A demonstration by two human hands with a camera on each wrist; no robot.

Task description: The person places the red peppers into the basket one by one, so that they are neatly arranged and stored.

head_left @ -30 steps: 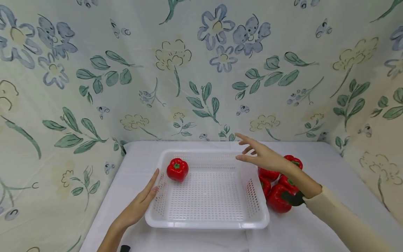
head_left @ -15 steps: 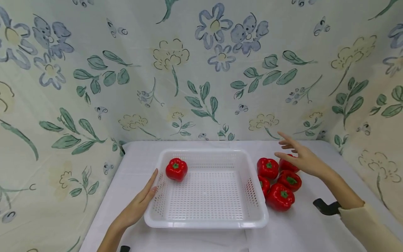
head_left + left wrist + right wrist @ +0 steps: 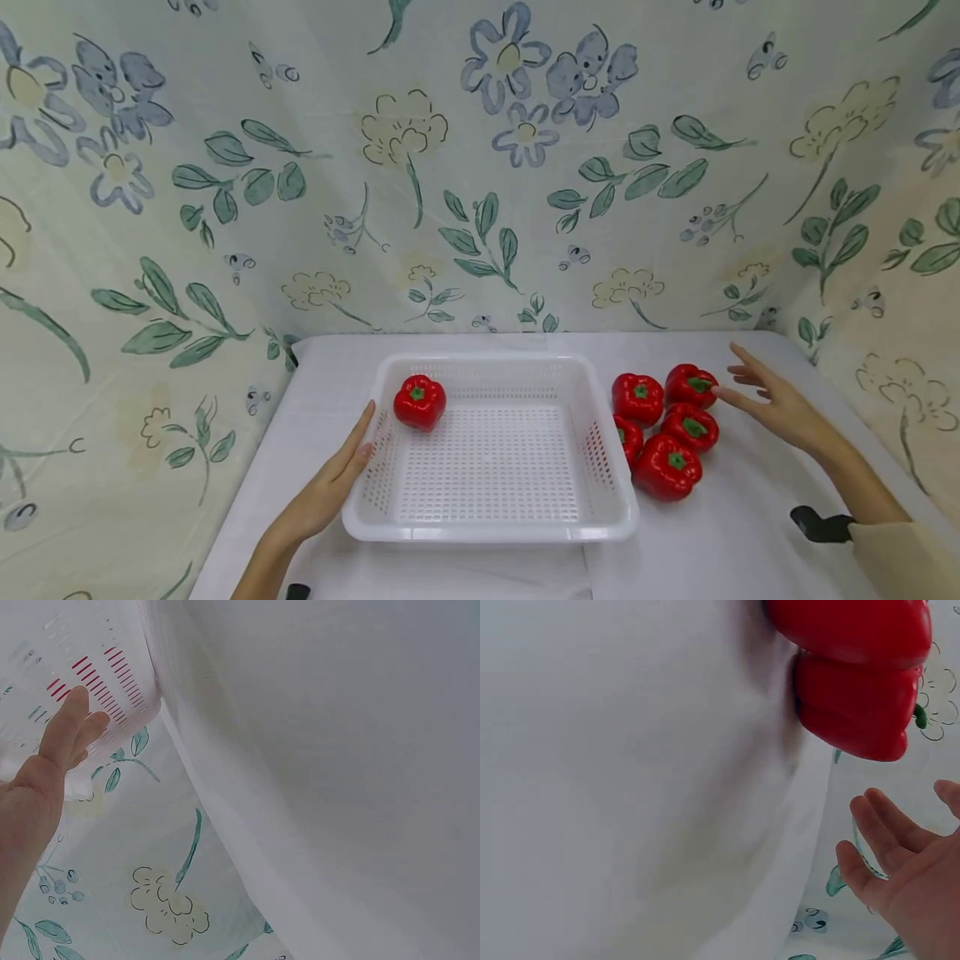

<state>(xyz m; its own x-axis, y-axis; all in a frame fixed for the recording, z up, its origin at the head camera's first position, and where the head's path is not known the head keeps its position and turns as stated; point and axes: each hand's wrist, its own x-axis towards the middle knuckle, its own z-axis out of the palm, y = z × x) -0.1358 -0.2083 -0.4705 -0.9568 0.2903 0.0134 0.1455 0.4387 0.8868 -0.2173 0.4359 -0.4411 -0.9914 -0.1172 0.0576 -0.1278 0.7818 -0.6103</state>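
Note:
A white perforated plastic basket (image 3: pixel 491 532) sits on the table, with one red bell pepper (image 3: pixel 418 405) in its back left corner. My left hand (image 3: pixel 327 487) rests along the basket's left wall, fingers straight; the left wrist view shows those fingers (image 3: pixel 66 731) flat against the slotted side. To the right of the basket several more red bell peppers are clustered. At the back of that group lies a bell pepper (image 3: pixel 686 387) with its stem facing right. My right hand (image 3: pixel 780 410) is just right of it, fingers spread and holding nothing, thumb tip close to the stem.
Nearer peppers in the cluster include a front one (image 3: pixel 667 469), a middle one (image 3: pixel 692 428) and one by the basket's rim (image 3: pixel 637 399). A white cloth covers the table (image 3: pixel 750 533). Floral fabric (image 3: pixel 480 167) hangs behind and at both sides.
My right hand has moved from above the basket's right back corner, over the peppers, to the right side of the cluster, and is lower. The left hand stays at the basket.

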